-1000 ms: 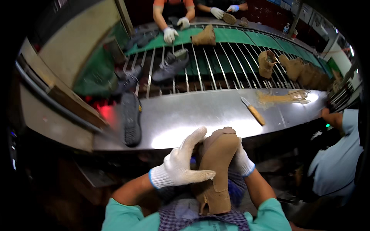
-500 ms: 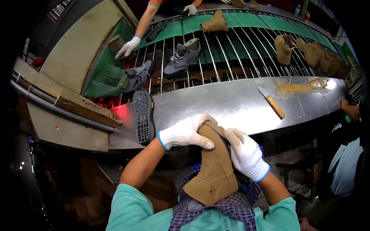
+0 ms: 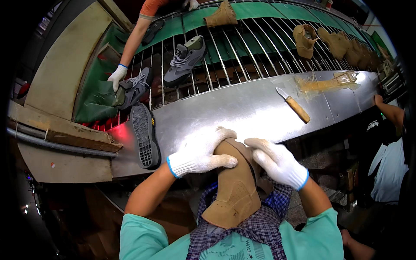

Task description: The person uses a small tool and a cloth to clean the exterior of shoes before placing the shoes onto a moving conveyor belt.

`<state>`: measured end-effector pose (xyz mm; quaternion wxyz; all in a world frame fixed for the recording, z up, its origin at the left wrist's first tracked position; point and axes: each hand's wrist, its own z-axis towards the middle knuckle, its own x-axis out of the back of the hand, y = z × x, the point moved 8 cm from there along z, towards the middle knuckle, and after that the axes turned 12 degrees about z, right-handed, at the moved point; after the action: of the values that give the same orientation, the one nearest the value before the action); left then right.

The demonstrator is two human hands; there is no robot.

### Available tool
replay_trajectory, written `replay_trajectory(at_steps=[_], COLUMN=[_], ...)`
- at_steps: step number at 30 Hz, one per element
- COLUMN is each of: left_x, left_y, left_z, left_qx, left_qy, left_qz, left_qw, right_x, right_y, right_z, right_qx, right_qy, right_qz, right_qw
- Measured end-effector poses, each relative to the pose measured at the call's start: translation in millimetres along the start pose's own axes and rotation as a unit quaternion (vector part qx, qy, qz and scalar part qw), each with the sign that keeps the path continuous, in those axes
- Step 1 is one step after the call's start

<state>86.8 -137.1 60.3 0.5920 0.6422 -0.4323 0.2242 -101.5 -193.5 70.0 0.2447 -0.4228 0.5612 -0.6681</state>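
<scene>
**Both gloved hands on the tan boot upper, just below the steel worktop**

Beyond your fingers stretches the long steel worktop (image 3: 242,108), and past it the rack of metal rods (image 3: 234,52) over the green belt (image 3: 268,13).

Your fingers hold the tan boot upper (image 3: 234,190) over your lap and checked apron (image 3: 255,229), its opening up at your fingers and its toe pointing back toward your body. Your left hand (image 3: 200,152), in a white knit glove, lies across the top of the upper with its fingers curled closed over the collar and the thumb pressed on the near face. Your right hand (image 3: 279,162), also gloved, grips the collar's right edge, fingers closed on it.

Left of your left fingers, a black outsole (image 3: 144,135) lies tread-up on the worktop. Farther up and left, a co-worker's gloved hand (image 3: 117,77) touches a grey sneaker (image 3: 133,87); a second grey sneaker (image 3: 185,60) rests on the rods beyond it. Up and right of your right fingers lies a wooden-handled knife (image 3: 294,105), well apart from them.
</scene>
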Motion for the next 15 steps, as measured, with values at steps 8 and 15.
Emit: replay_trajectory(at_steps=[8, 15], left_x=[7.3, 5.1], left_y=[12.8, 13.9], left_z=[24.4, 22.1], left_qx=[0.075, 0.092], left_qy=[0.076, 0.178], left_qz=[-0.060, -0.017], left_qw=[0.992, 0.980], right_x=[-15.9, -31.6], right_y=[27.6, -15.1], right_z=[-13.5, -37.7], right_qx=[-0.040, 0.038], right_qy=[0.012, 0.004], right_qz=[-0.110, -0.209], right_qw=[0.993, 0.977])
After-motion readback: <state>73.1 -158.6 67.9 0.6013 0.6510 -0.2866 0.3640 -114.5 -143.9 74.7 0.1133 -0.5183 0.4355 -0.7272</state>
